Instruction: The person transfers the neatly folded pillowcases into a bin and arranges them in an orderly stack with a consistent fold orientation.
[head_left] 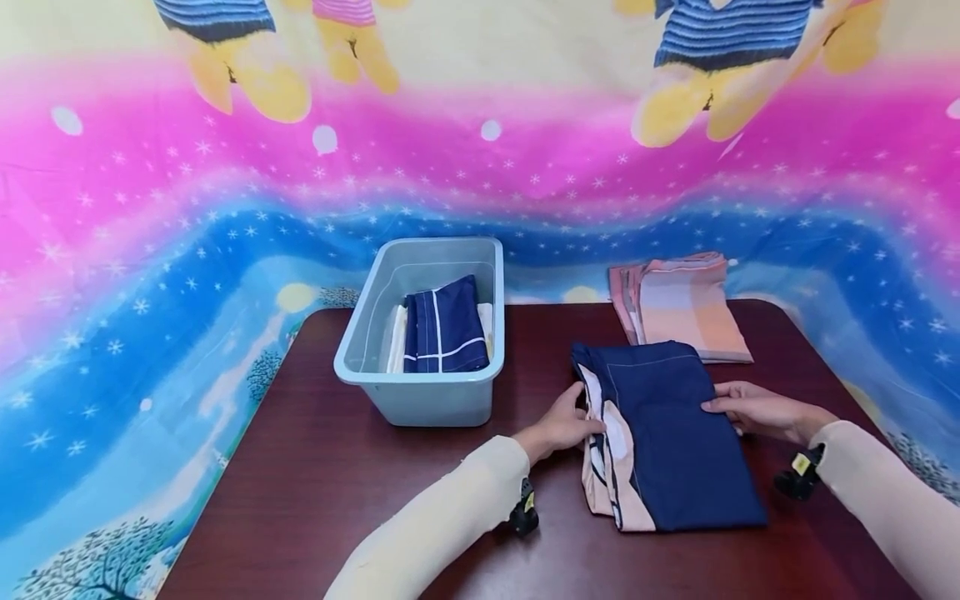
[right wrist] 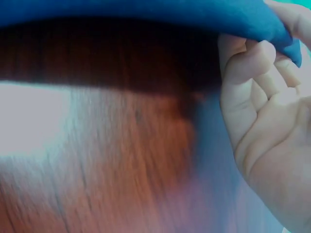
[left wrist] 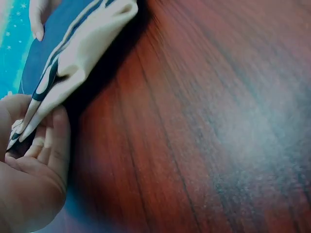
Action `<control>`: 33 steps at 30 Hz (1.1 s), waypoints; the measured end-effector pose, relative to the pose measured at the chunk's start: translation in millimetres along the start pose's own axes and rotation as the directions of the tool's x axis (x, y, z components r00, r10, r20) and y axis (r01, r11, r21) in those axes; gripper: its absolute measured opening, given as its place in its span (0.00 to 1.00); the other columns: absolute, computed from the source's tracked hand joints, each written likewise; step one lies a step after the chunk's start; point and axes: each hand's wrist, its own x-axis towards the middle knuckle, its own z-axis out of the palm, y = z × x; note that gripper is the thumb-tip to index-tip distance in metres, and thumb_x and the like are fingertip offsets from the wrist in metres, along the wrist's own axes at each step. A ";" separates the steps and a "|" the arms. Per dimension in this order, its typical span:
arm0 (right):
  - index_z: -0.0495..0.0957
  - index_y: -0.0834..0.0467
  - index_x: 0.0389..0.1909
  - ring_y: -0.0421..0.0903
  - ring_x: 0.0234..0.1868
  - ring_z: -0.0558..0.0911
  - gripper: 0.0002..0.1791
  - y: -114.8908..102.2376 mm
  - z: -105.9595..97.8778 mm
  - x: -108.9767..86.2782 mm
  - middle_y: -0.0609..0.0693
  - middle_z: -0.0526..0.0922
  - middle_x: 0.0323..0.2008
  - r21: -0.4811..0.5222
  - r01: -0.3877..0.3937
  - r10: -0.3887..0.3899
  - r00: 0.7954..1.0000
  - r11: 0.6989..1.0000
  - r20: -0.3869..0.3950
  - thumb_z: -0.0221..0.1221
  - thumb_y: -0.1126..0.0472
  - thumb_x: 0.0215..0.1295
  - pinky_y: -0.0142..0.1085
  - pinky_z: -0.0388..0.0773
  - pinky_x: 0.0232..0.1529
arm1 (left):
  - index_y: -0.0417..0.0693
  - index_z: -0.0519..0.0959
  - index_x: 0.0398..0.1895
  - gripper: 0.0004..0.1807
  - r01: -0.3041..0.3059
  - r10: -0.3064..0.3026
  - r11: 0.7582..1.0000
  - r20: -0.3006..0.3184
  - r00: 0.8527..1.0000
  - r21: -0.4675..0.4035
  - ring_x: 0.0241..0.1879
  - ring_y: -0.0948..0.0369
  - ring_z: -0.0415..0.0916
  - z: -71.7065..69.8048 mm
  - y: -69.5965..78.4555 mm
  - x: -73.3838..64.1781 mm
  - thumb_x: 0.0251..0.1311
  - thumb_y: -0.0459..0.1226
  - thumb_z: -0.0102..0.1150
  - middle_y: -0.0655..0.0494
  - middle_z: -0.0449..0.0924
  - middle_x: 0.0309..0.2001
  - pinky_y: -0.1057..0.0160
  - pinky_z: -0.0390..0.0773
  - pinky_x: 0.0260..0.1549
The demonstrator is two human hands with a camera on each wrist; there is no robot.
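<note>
A folded navy cloth point(head_left: 675, 442) with a peach, white and black patterned side showing at its left edge lies on the right part of the table. My left hand point(head_left: 562, 423) grips that layered left edge, thumb on top; in the left wrist view the folds point(left wrist: 63, 73) pass between its thumb and fingers. At the opposite edge my right hand point(head_left: 761, 408) pinches the navy fabric. The right wrist view shows the cloth's blue edge point(right wrist: 146, 9) raised off the table there, with the fingers point(right wrist: 243, 87) curled under it.
A grey-blue plastic bin point(head_left: 420, 392) stands left of the cloth, holding a folded navy cloth with white lines point(head_left: 446, 329) and whitish items beneath. Behind my hands lies a folded pink and peach checked cloth point(head_left: 686, 304). The dark red-brown table point(head_left: 300, 500) meets a printed curtain point(head_left: 555, 183) at the back.
</note>
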 end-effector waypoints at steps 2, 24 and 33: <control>0.72 0.56 0.64 0.40 0.41 0.85 0.17 -4.5 3.5 0.6 0.47 0.88 0.49 -0.004 0.006 -0.006 1.000 1.000 -0.001 0.43 0.60 0.82 0.34 0.80 0.38 | 0.48 0.46 0.82 0.48 0.000 0.000 1.000 0.003 1.000 -0.010 0.26 0.63 0.78 -1.8 1.7 -3.0 0.63 0.30 0.62 0.43 0.87 0.41 0.63 0.80 0.23; 0.69 0.46 0.67 0.40 0.55 0.85 0.18 -41.1 26.5 7.4 0.41 0.85 0.56 0.023 0.064 -0.062 0.994 0.998 -0.095 0.42 0.59 0.83 0.41 0.82 0.56 | 0.54 0.50 0.80 0.43 0.006 -0.006 1.000 -0.005 1.000 0.002 0.28 0.60 0.82 -34.2 42.6 -17.7 0.67 0.30 0.59 0.45 0.86 0.40 0.55 0.86 0.27; 0.69 0.44 0.65 0.38 0.55 0.85 0.17 -53.4 34.1 11.3 0.39 0.85 0.56 0.045 0.080 -0.074 0.991 0.996 -0.113 0.44 0.57 0.82 0.38 0.82 0.55 | 0.55 0.51 0.79 0.40 0.036 -0.036 0.999 -0.007 0.999 0.026 0.24 0.61 0.78 -40.6 55.3 -24.1 0.68 0.29 0.57 0.49 0.81 0.32 0.61 0.82 0.21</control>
